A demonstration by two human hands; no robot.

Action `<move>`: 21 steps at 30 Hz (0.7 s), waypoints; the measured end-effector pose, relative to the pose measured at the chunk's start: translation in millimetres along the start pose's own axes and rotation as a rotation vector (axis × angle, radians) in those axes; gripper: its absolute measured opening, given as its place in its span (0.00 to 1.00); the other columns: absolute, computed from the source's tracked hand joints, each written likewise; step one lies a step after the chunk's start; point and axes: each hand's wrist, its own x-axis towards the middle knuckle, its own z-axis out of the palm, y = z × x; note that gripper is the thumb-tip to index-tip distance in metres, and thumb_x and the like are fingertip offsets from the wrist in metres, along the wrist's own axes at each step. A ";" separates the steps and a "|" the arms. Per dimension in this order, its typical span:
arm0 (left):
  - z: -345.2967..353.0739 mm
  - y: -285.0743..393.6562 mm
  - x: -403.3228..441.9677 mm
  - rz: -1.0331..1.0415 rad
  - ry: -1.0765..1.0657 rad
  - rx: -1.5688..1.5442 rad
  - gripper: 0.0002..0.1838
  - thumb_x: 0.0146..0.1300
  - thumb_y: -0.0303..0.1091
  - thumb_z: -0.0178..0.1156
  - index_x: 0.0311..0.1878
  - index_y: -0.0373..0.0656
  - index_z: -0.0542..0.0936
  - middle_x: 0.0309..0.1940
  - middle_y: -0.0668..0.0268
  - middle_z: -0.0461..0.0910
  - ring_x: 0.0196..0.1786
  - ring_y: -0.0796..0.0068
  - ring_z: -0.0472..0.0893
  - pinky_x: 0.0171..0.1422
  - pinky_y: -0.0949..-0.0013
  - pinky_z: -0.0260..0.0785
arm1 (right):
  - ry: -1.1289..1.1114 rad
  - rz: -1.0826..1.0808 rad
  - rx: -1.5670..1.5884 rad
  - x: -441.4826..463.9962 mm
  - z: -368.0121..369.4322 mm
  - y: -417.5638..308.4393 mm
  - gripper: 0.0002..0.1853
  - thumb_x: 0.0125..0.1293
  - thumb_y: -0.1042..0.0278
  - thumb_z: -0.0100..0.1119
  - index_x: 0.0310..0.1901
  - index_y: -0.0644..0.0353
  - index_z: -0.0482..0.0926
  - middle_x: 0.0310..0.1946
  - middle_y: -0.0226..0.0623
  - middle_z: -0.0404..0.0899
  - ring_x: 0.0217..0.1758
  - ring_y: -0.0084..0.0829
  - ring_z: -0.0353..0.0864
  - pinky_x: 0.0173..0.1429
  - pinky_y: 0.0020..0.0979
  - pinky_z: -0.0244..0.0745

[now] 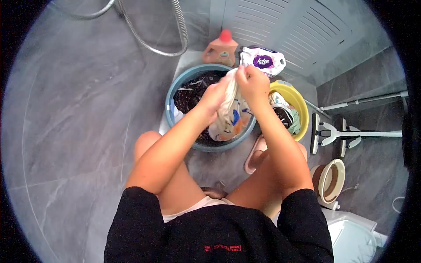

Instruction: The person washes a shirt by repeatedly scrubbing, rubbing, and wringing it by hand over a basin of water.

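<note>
Over the blue basin (pixel 172 81), both my hands grip a white garment with a blue and orange print (pixel 235 117). My left hand (pixel 214 98) is closed around its bunched upper part. Beside and slightly above it, my right hand (pixel 254 85) pinches the top of the cloth. The printed lower part hangs down into the basin, among dark wet clothes (pixel 193 94) and some suds. A pale blue cloth (pixel 177 114) shows at the basin's left wall. How deep the garment reaches is hidden.
A yellow basin with clothes (pixel 302 107) stands at the right. Behind are a pink detergent bottle (pixel 220 53) and a white leke pack (pixel 265 61). A shower hose (pixel 144 44) hangs upper left. Floor squeegees (pixel 335 133) and a beige bucket (pixel 335 164) sit far right.
</note>
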 end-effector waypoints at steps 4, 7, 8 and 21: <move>-17.3 10.0 3.3 0.185 -0.056 0.975 0.22 0.50 0.47 0.66 0.42 0.40 0.79 0.34 0.64 0.82 0.36 0.70 0.80 0.44 0.68 0.70 | 0.016 0.379 0.415 12.1 -21.7 -2.9 0.16 0.59 0.63 0.57 0.17 0.62 0.72 0.12 0.33 0.67 0.16 0.25 0.65 0.22 0.29 0.60; -41.2 5.0 12.3 0.197 -0.087 1.232 0.16 0.46 0.41 0.66 0.37 0.43 0.81 0.29 0.58 0.81 0.33 0.66 0.81 0.42 0.68 0.70 | 0.050 0.373 0.514 19.6 -37.2 4.6 0.17 0.60 0.64 0.57 0.16 0.61 0.70 0.13 0.23 0.63 0.20 0.16 0.58 0.23 0.23 0.55; -55.4 0.6 17.7 0.179 -0.074 1.262 0.15 0.48 0.40 0.65 0.38 0.42 0.81 0.29 0.59 0.81 0.32 0.67 0.80 0.41 0.68 0.70 | 0.134 0.555 0.683 23.4 -42.0 16.0 0.15 0.61 0.64 0.57 0.18 0.60 0.72 0.14 0.22 0.65 0.20 0.16 0.59 0.24 0.23 0.56; -96.6 14.9 15.8 0.123 0.278 0.660 0.15 0.58 0.33 0.56 0.48 0.38 0.77 0.39 0.64 0.80 0.39 0.75 0.78 0.45 0.72 0.68 | -0.420 0.629 0.352 -6.3 -11.4 84.4 0.21 0.59 0.54 0.59 0.20 0.65 0.74 0.13 0.31 0.68 0.20 0.21 0.64 0.26 0.30 0.63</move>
